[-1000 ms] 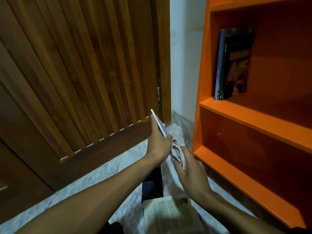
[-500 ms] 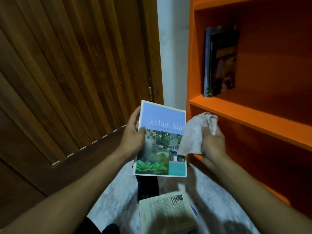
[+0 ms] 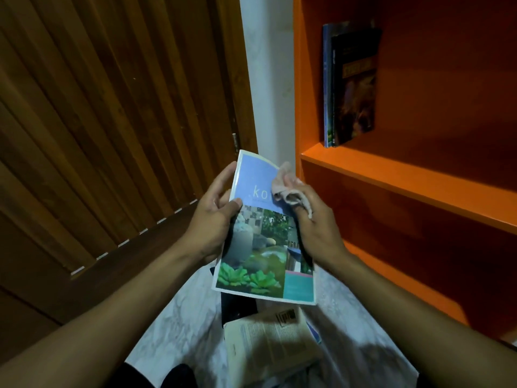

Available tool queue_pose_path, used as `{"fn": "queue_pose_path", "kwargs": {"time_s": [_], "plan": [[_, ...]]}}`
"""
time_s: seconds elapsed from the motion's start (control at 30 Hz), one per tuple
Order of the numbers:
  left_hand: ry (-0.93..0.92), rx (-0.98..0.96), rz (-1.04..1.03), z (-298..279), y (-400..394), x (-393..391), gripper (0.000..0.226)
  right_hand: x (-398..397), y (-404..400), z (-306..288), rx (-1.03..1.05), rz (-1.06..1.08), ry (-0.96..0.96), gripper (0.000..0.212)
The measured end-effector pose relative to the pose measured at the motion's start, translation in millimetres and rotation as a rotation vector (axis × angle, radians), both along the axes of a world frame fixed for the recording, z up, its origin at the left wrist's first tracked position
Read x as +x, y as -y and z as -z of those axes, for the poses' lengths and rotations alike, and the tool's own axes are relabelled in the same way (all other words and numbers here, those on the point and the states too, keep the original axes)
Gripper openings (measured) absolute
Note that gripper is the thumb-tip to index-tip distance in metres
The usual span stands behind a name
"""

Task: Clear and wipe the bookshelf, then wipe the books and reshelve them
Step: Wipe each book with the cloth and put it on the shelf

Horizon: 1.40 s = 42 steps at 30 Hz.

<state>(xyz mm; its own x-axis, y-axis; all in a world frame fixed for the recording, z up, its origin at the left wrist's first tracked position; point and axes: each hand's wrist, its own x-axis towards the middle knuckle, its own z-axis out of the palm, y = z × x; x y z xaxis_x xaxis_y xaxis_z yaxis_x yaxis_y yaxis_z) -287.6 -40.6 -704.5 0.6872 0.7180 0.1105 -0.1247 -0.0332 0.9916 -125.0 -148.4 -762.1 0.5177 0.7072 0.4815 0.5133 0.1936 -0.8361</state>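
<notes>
Left hand pinched the book at its left edge, long axis upright; right hand clutched the cloth, apparently on the cover's upper right.

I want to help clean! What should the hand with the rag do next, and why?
Probably slide the cloth down the book. The right hand holds it at the blue top, the left hand steadies the spine edge, and the picture below looks unwiped.

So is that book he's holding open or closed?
Closed. The book shows its whole front cover, gripped at its edge by the left hand while the right hand presses a cloth on it.
</notes>
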Motion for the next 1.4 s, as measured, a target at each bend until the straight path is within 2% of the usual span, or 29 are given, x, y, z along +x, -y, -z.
{"fn": "queue_pose_path", "kwargs": {"time_s": [0.13,0.33,0.47,0.6,0.73,0.8,0.87,0.93,1.07,1.2,1.33,1.4], "plan": [[0.067,-0.114,-0.119,0,-13,0,0.063,-25,7,14,-0.028,-0.189,-0.057,0.041],[0.109,-0.259,-0.26,0,-38,-15,0.059,-45,24,37,-0.096,-0.335,0.073,0.048],[0.074,-0.211,-0.308,2,-48,-23,0.06,-54,35,54,-0.212,-0.395,0.184,0.048],[0.009,-0.08,-0.327,10,-47,-27,0.057,-57,39,53,-0.226,-0.459,0.136,0.038],[-0.1,0.017,-0.26,16,-43,-30,0.058,-47,30,34,-0.155,-0.37,0.042,0.028],[-0.125,0.04,-0.225,18,-40,-30,0.055,-39,23,18,-0.043,-0.272,-0.061,0.025],[-0.142,0.048,-0.178,19,-36,-29,0.052,-31,14,1,0.054,-0.146,-0.078,0.024],[-0.149,0.055,-0.132,20,-29,-27,0.052,-23,4,-14,0.105,-0.036,-0.021,0.03],[-0.152,0.108,-0.036,23,-16,-18,0.051,-13,-21,-28,0.131,0.066,0.196,0.056],[-0.09,0.084,0.018,19,-6,-4,0.05,-17,-36,-9,0.023,-0.063,0.366,0.059],[0.022,-0.119,-0.057,15,-9,2,0.051,-25,-30,14,0.013,-0.174,0.455,0.063],[0.043,-0.142,-0.083,14,-14,2,0.052,-31,-22,18,0.002,-0.219,0.49,0.069]]}}
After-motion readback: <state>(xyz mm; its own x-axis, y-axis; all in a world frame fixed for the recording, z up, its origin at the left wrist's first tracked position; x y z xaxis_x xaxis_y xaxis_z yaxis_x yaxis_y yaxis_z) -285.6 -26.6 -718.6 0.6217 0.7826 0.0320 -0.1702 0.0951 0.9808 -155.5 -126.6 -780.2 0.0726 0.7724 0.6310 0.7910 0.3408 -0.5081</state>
